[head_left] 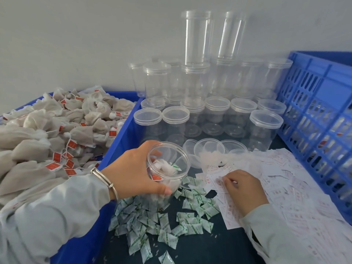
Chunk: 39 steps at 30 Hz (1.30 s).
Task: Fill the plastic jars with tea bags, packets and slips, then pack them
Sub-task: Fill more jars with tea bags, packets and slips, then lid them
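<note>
Left hand [133, 174] grips a tilted open clear jar [167, 166] holding tea bags and one green packet above scattered packets [152, 221], right hand [245, 189] pinches a slip [217, 180] off the paper pile, blue bin [122, 134] of tea bags [57, 130] left, blue crate [314, 111] right, capped jars [190, 111] stacked behind, too many to count.

An open jar [167, 166] holding tea bags is gripped by the left hand [131, 174]; slips [276, 172] are touched by the right hand [245, 189].
</note>
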Motion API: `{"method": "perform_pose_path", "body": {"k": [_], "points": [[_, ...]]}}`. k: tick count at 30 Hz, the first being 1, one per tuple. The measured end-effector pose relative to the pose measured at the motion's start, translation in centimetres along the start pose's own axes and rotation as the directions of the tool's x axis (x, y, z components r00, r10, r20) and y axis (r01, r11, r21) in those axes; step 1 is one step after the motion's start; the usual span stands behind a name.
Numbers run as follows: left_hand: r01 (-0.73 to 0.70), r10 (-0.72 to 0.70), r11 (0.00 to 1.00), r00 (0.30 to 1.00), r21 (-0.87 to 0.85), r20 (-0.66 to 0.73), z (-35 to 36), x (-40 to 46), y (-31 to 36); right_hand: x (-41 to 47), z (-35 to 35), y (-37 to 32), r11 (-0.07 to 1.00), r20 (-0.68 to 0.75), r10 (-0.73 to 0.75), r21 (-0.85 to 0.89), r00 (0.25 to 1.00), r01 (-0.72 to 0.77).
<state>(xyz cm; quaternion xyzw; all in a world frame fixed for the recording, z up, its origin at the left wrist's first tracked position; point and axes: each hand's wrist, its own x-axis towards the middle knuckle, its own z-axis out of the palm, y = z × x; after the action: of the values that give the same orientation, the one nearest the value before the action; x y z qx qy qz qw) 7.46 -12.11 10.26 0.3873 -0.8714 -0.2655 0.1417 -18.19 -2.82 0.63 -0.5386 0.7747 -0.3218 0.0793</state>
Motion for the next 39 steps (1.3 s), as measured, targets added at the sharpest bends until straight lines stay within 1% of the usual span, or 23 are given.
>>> {"method": "perform_pose_path", "body": {"k": [4, 7, 10, 12, 14, 16, 18, 20, 25, 27, 29, 31, 32, 34, 36, 38, 39], "points": [[0.001, -0.001, 1.0, 1.0, 0.015, 0.003, 0.0, 0.1, 0.0, -0.1, -0.2, -0.5, 0.997, -0.102, 0.003, 0.075, 0.995, 0.005], [0.004, -0.004, 1.0, 1.0, 0.014, 0.005, 0.0, 0.0, 0.0, -0.4, -0.4, -0.7, 0.975, -0.153, 0.085, 0.218, 0.985, -0.051], [0.005, -0.005, 1.0, 1.0, 0.021, 0.005, 0.0, 0.0, 0.0, -0.4, -0.4, -0.9, 0.925, -0.142, 0.182, 0.359, 0.973, -0.121], [0.004, -0.004, 1.0, 1.0, 0.019, 0.007, 0.1, 0.0, 0.0, -0.3, -0.6, -0.9, 0.872, -0.116, 0.211, 0.472, 0.97, -0.133], [0.003, -0.003, 1.0, 1.0, 0.017, 0.009, 0.1, 0.0, 0.1, -0.3, -1.0, -0.9, 0.808, -0.105, 0.224, 0.576, 0.969, -0.124], [-0.002, 0.001, 1.0, 1.0, 0.024, 0.012, 0.2, 0.1, 0.1, -0.4, -1.4, -1.1, 0.759, -0.124, 0.237, 0.643, 0.963, -0.104], [-0.009, 0.009, 1.0, 1.0, 0.028, 0.015, 0.2, 0.1, 0.0, -0.5, -1.8, -1.6, 0.73, -0.157, 0.229, 0.681, 0.961, -0.063], [-0.016, 0.016, 1.0, 1.0, 0.026, 0.013, 0.2, 0.1, 0.0, -0.8, -2.2, -2.5, 0.716, -0.196, 0.186, 0.698, 0.963, 0.004], [-0.024, 0.024, 0.999, 1.0, 0.025, 0.013, 0.2, 0.0, 0.0, -1.8, -3.3, -7.3, 0.672, -0.327, -0.007, 0.698, 0.945, 0.246], [-0.03, 0.03, 0.999, 0.999, 0.024, 0.012, 0.2, -0.1, 0.1, -1.6, -3.2, -9.3, 0.678, -0.336, -0.113, 0.662, 0.935, 0.319], [-0.038, 0.038, 0.999, 0.999, 0.02, 0.012, 0.2, -0.1, 0.2, -1.2, -3.1, -11.1, 0.708, -0.274, -0.24, 0.607, 0.931, 0.361], [-0.041, 0.041, 0.999, 0.999, 0.004, 0.008, 0.2, -0.1, 0.2, -0.8, -2.9, -12.3, 0.741, -0.143, -0.354, 0.56, 0.924, 0.371], [-0.044, 0.044, 0.999, 0.999, -0.002, 0.004, 0.2, -0.1, 0.2, -0.7, -2.8, -12.7, 0.766, -0.085, -0.409, 0.509, 0.909, 0.392], [-0.054, 0.054, 0.999, 0.999, -0.007, 0.001, 0.2, -0.1, 0.2, -0.5, -2.3, -13.2, 0.811, -0.018, -0.497, 0.348, 0.868, 0.471], [-0.065, 0.065, 0.998, 0.998, -0.004, 0.002, 0.3, 0.0, 0.1, -0.2, -1.7, -13.4, 0.833, 0.025, -0.52, 0.234, 0.854, 0.501], [-0.071, 0.071, 0.997, 0.997, 0.007, 0.009, 0.3, 0.0, 0.0, 0.0, -1.3, -13.5, 0.857, 0.077, -0.502, 0.182, 0.861, 0.483], [-0.071, 0.071, 0.997, 0.997, 0.014, 0.014, 0.4, 0.0, 0.0, 0.0, -1.3, -13.6, 0.862, 0.082, -0.497, 0.162, 0.864, 0.481]]}}
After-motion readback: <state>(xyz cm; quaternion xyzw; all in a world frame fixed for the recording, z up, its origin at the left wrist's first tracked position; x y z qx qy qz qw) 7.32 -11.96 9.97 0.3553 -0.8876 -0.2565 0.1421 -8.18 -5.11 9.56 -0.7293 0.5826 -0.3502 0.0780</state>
